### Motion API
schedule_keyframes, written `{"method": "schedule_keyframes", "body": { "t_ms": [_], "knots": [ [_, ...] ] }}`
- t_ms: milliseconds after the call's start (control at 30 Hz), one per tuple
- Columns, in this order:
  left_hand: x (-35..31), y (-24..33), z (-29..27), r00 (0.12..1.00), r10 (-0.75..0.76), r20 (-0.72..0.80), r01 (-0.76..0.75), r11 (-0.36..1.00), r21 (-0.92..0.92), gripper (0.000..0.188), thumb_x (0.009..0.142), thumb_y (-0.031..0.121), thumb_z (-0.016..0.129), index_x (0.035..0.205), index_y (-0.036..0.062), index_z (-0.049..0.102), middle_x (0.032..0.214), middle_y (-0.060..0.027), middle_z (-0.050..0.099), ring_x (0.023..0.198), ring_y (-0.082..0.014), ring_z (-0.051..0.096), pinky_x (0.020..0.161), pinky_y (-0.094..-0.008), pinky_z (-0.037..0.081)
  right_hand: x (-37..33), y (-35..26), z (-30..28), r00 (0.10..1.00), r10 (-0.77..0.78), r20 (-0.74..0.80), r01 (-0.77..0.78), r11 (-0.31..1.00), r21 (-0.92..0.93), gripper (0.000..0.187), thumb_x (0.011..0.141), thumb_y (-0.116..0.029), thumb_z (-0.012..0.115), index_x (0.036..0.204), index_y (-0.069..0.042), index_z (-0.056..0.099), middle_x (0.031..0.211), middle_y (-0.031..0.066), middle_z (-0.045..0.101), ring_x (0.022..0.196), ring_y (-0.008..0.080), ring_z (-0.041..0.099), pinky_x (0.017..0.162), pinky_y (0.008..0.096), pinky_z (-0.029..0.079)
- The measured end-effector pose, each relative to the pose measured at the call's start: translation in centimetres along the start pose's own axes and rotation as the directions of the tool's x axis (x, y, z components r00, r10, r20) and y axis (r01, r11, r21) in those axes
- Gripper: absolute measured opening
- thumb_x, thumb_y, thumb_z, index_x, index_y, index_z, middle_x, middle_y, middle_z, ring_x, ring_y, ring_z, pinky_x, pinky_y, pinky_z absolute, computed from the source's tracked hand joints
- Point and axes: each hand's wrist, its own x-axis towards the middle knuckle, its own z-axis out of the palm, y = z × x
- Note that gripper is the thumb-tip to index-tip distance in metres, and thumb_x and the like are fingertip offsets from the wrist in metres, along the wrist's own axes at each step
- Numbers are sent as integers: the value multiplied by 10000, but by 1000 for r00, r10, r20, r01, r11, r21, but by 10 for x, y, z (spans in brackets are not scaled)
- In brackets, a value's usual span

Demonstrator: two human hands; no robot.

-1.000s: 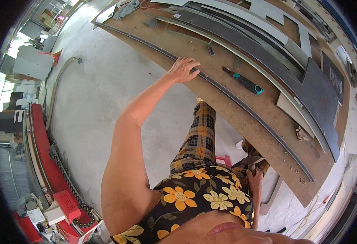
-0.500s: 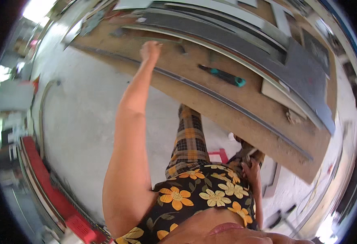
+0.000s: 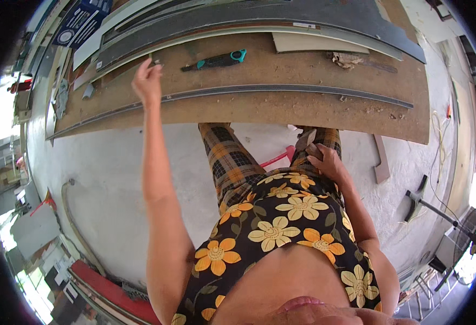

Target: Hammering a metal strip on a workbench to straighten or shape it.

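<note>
My left hand (image 3: 148, 84) is raised over the far-left part of a brown board (image 3: 281, 116), its fingers curled together. Whether anything small sits in them I cannot make out. Below it, a long dark narrow strip (image 3: 259, 89) runs along the board. A teal-and-black cutter (image 3: 216, 60) lies to the right of that hand. Down by my right thigh, my right hand (image 3: 330, 162) is closed round the wooden handle of a scraper (image 3: 306, 140), its flat blade pointing up and away from me.
Long grey panels (image 3: 205, 40) lie stacked along the board's far side. A crumpled brown scrap (image 3: 347, 59) and a flat-bladed tool (image 3: 380, 66) rest at the right, with shavings around. A stand fan (image 3: 468, 233) is on the right, a red bench (image 3: 108, 287) at lower left.
My view has turned, so the board now lies nearly level across it. My left hand sits further left along the board. My right hand and the scraper show more clearly.
</note>
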Motion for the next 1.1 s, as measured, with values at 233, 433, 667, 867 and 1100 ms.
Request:
{"method": "schedule_keyframes", "body": {
  "t_ms": [233, 433, 667, 867, 1100],
  "knots": [
    [-82, 37, 12, 961, -243, 134, 276, 786, -553, 198, 867, 28, 683, 1063, 9, 691, 875, -62, 718, 657, -93, 618, 599, -203, 487, -12, 17, 6, 982, -179, -51, 173, 979, -110, 487, 829, -282, 681, 1205, 14, 590, 1045, 258, 671, 1030, 400, 638, 870, 422, 506],
    [-126, 39, 26, 994, -106, 1, 101, 945, -310, 49, 837, 51, 718, 879, 24, 713, 832, -62, 702, 649, -118, 614, 593, -240, 478, -31, -6, 3, 965, -258, -50, 254, 964, -74, 479, 818, -250, 692, 1204, 17, 597, 1023, 254, 680, 998, 372, 667, 870, 410, 508],
    [-146, 23, 48, 983, 22, -185, -28, 999, -32, 116, 759, 51, 763, 869, 47, 726, 809, -62, 609, 700, -169, 596, 635, -303, 476, -17, -47, 11, 941, -333, -59, 330, 943, -51, 519, 822, -241, 694, 1202, 92, 574, 1058, 284, 664, 1018, 358, 661, 883, 380, 497],
    [-147, 4, 47, 978, 24, -207, -30, 999, -26, 117, 767, 77, 771, 870, 41, 727, 846, -75, 624, 713, -181, 607, 632, -318, 485, 15, -121, 18, 911, -412, 36, 398, 897, 194, 299, 940, -249, 598, 977, 46, 569, 643, 40, 549, 489, 86, 504, 481, 261, 424],
    [-146, 7, 54, 989, 104, -102, -102, 995, 20, 104, 816, 150, 734, 884, 72, 728, 867, -71, 636, 808, -257, 612, 764, -396, 457, 55, -193, 28, 854, -521, 11, 502, 829, 245, 298, 993, -278, 549, 937, 13, 531, 627, 15, 528, 472, 80, 484, 446, 251, 399]
  ]
}}
